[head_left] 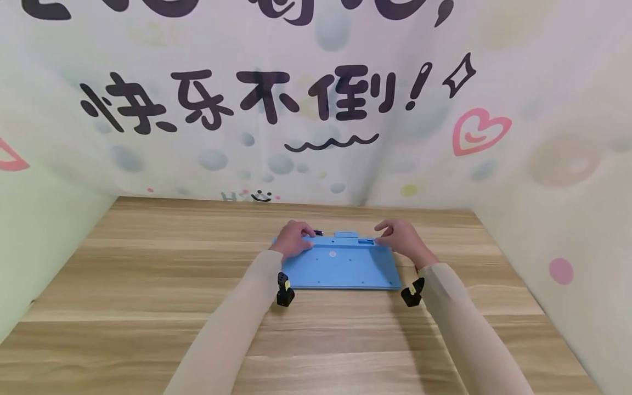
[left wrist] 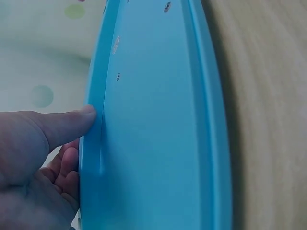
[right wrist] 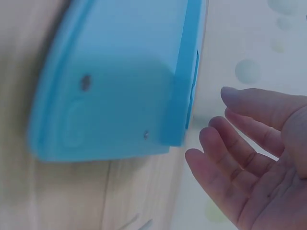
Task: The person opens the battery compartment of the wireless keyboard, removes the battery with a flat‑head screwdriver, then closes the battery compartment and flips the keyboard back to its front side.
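A light blue keyboard [head_left: 340, 270] lies with its underside up on the wooden table, screws dotted over it. Near its far right corner a battery compartment [head_left: 366, 242] is uncovered. Just beyond the far edge lies a small blue cover [head_left: 346, 234]. My left hand [head_left: 294, 239] grips the keyboard's far left edge, thumb on top and fingers behind it, as the left wrist view shows. Beside its fingertips is a small dark item [head_left: 319, 233], its kind unclear. At the far right corner my right hand [right wrist: 254, 148] holds nothing, its fingers spread and loosely bent.
The wood-grain table [head_left: 148, 285] runs back to a printed cloth [head_left: 316, 164] with lettering. Pale walls stand on both sides. A black wrist camera [head_left: 284, 291] sits at the left wrist and another camera [head_left: 412, 293] at the right.
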A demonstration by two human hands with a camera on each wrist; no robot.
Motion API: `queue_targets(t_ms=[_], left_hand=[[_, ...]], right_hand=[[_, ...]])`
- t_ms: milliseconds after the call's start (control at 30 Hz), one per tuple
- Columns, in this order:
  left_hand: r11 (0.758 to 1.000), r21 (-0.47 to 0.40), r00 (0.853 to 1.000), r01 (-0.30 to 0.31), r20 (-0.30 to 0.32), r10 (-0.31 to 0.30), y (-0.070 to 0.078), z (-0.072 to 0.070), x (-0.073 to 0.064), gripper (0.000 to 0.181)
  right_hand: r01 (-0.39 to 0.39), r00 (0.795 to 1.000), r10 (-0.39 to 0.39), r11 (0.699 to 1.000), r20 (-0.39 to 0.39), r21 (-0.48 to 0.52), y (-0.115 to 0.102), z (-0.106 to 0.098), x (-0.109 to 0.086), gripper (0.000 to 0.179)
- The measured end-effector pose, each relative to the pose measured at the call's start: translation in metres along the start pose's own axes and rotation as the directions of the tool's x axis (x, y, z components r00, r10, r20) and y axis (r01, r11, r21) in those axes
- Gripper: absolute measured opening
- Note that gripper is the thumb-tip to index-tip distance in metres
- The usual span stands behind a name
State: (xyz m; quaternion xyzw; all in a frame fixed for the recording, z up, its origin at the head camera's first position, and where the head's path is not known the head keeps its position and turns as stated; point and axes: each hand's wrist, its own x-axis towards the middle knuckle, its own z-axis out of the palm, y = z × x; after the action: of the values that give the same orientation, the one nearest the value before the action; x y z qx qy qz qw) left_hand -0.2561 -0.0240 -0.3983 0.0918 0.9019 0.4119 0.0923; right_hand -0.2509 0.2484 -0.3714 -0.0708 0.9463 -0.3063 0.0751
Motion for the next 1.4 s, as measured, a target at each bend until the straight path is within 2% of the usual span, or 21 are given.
queue_targets(t_ms=[167,333,567,867,1000,1400], left_hand=[[1.0,-0.002,1.0,-0.001,-0.002,0.001,0.002,0.003,0.0,0.018],[1.0,0.007,1.0,-0.007,-0.008,0.007,-0.003,0.004,0.002,0.017],[1.0,0.022,1.0,-0.016,-0.009,0.016,-0.002,0.002,0.002,0.017],[1.0,0.013,1.0,-0.005,0.001,0.005,-0.002,0.001,0.002,0.018],[1.0,0.008,1.0,-0.001,-0.004,0.001,-0.002,0.001,0.002,0.018],[1.0,0.01,1.0,-0.004,-0.017,0.004,0.0,0.0,0.0,0.018]], right_hand=[[-0.054,0.998,0.054,0.999,0.032,0.004,-0.004,0.0,0.012,0.034],[-0.077,0.996,0.076,0.997,0.053,0.016,-0.009,0.001,0.022,0.035],[0.018,0.998,-0.019,1.0,0.058,0.022,-0.01,0.004,0.039,0.034],[0.062,0.993,-0.068,0.996,0.1,0.066,-0.014,0.012,0.052,0.033],[0.049,0.991,-0.059,0.995,0.121,0.085,-0.014,0.015,0.059,0.034],[0.025,0.98,-0.023,1.0,0.199,-0.009,-0.026,0.024,0.07,0.027]])
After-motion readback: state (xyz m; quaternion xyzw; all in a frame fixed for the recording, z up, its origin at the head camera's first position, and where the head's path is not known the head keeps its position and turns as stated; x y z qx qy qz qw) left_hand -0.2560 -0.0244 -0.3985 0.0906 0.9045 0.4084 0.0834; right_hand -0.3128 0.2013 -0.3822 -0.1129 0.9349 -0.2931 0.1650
